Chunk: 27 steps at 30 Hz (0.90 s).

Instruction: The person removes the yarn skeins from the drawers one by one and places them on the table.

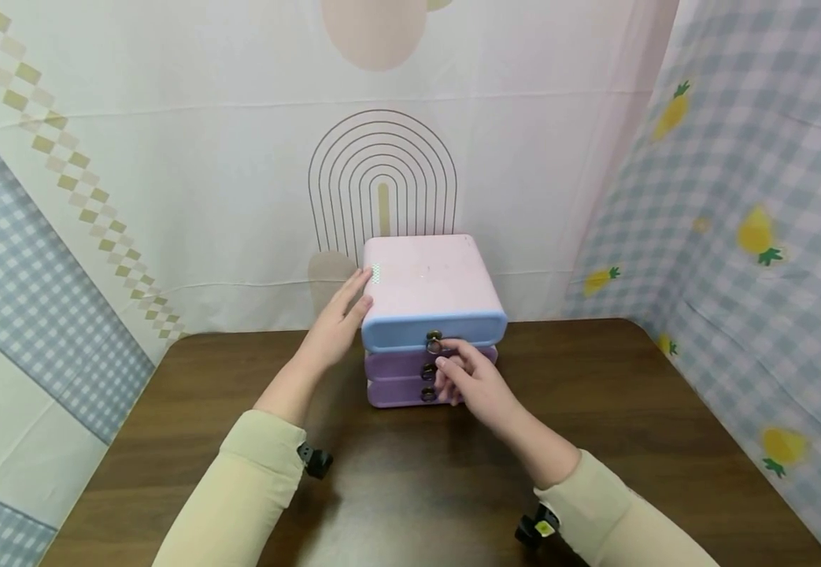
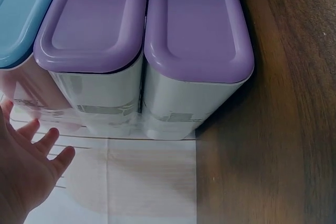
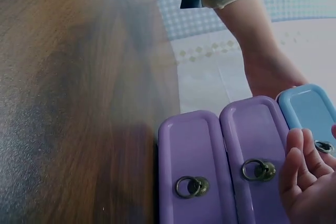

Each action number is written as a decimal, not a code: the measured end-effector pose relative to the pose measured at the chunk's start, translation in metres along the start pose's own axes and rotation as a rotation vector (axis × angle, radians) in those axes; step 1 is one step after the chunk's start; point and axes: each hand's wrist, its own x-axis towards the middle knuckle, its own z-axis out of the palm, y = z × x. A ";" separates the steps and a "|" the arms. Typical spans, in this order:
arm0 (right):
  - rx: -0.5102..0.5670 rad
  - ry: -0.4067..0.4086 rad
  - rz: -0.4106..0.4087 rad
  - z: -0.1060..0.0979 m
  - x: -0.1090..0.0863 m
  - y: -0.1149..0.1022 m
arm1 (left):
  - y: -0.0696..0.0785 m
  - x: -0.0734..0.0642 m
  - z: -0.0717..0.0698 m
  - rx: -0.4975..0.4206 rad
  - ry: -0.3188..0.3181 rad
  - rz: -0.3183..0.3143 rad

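A small drawer unit stands on the table with a pale pink top box (image 1: 427,272), whose front is a blue drawer (image 1: 396,334). Below it come two purple drawers (image 1: 396,365). Each front has a bronze ring pull (image 3: 253,170). My left hand (image 1: 332,331) rests against the pink box's left side, fingers extended; the left wrist view shows its fingers (image 2: 48,141) spread. At the blue drawer's ring pull (image 1: 434,344) is my right hand (image 1: 477,386), index fingertip beside the ring, thumb lower and apart. Its other fingers (image 3: 310,156) bend loosely; actual contact is unclear.
The unit stands on a dark wooden table (image 1: 396,488) near its back edge. Behind hangs a white patterned cloth (image 1: 240,197), with a blue checked cloth (image 1: 736,276) along the right side. A black wrist camera (image 1: 314,461) is strapped at the left sleeve.
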 end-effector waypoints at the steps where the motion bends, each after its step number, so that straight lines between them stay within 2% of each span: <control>1: 0.005 0.010 0.008 0.002 0.001 0.000 | 0.000 0.001 0.000 -0.004 -0.002 -0.003; 7: -0.007 0.080 0.071 0.011 0.007 0.000 | 0.000 0.003 0.000 -0.018 -0.013 -0.013; 12: -0.022 0.118 0.084 0.014 0.009 0.000 | 0.001 0.005 0.001 -0.031 -0.018 -0.027; 27: -0.095 0.120 0.092 0.012 0.006 0.000 | 0.002 0.004 0.003 -0.062 0.001 -0.048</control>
